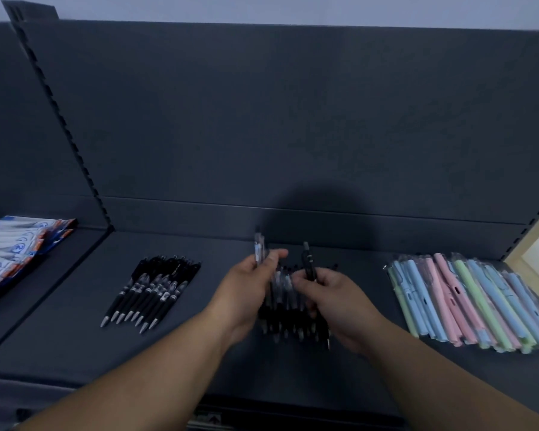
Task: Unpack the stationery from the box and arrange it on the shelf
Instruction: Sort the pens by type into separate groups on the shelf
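Sorting a loose batch of black pens (288, 306) on the shelf (199, 346), I have both hands over the middle of it. My left hand (246, 290) is curled, thumb and fingers pinching a pen with a clear barrel (258, 248) that points up and away. My right hand (333, 301) is closed round a single black pen (309, 262), also upright; the rest of the batch lies between and under the hands, partly hidden. To the left lies a finished row of black pens (153, 290), tips toward me. To the right lie wrapped pastel pens (467, 301); printed packets (16, 253) lie far left. The box is not in view. To do this step well, I would lay each pen parallel to the finished row, tips matching, keeping clear gaps between groups.
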`<state>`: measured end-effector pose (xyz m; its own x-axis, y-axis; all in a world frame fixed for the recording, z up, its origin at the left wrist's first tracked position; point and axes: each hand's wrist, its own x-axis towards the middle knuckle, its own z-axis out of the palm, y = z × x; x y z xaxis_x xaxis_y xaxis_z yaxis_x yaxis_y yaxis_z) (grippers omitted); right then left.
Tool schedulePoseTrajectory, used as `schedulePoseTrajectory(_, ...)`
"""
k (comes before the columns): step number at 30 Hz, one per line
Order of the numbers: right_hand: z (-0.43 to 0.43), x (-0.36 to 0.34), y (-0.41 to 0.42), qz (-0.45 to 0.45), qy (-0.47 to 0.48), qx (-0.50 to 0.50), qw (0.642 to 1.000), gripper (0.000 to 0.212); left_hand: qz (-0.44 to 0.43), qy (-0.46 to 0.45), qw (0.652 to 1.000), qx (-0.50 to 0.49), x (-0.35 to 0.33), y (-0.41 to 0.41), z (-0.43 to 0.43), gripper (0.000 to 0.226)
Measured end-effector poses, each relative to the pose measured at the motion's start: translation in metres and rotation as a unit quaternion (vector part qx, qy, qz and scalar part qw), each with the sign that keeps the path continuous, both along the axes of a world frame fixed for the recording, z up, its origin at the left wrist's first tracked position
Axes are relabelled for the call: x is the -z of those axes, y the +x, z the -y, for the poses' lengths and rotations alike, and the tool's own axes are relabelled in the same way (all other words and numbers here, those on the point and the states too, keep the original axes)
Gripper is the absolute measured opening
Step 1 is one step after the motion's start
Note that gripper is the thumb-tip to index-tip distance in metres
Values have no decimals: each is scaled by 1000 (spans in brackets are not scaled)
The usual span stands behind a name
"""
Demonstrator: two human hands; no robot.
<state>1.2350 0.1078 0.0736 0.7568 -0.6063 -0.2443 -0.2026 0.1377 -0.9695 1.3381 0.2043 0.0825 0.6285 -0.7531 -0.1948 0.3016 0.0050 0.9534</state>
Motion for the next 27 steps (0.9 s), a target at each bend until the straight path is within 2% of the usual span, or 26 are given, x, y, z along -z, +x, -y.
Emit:
schedulePoseTrajectory(4, 1, -1, -8, 1, -6, -37, 999, 11, -68, -40, 997, -9, -6, -6, 21, 26)
schedulePoseTrajectory(7, 10, 4, -14, -26, -1, -36, 999, 13, -76, -6, 997, -2, 1, -10, 30, 26)
schedulePoseTrajectory(9, 19, 9, -20, -51, 0, -15, 999, 15, -67, 32, 997, -34, 9, -8, 33, 23)
schedulePoseTrajectory(11, 29, 13, -27, -87, -12, 19, 996, 19, -6, 109, 992, -59, 18, -2, 34, 20)
schedulePoseTrajectory(14, 40, 18, -33, -131, -42, 47, 989, 22, 104, 210, 971, -43, 27, 5, 34, 10)
schedulePoseTrajectory(15, 42, 18, -34, -139, -49, 48, 988, 21, 131, 226, 965, -36, 28, 5, 33, 10)
schedulePoseTrajectory(18, 46, 21, -29, -139, -56, 56, 987, 17, 233, 269, 935, -6, 27, 3, 32, 51)
schedulePoseTrajectory(19, 47, 22, -28, -134, -56, 59, 988, 17, 276, 285, 918, 4, 27, 2, 31, 55)
schedulePoseTrajectory(23, 47, 29, -24, -118, -60, 60, 989, 12, 427, 311, 849, 11, 29, -4, 24, 46)
schedulePoseTrajectory(27, 47, 35, -20, -135, -96, 51, 985, 32, 473, 318, 821, 48, 42, -5, 18, 47)
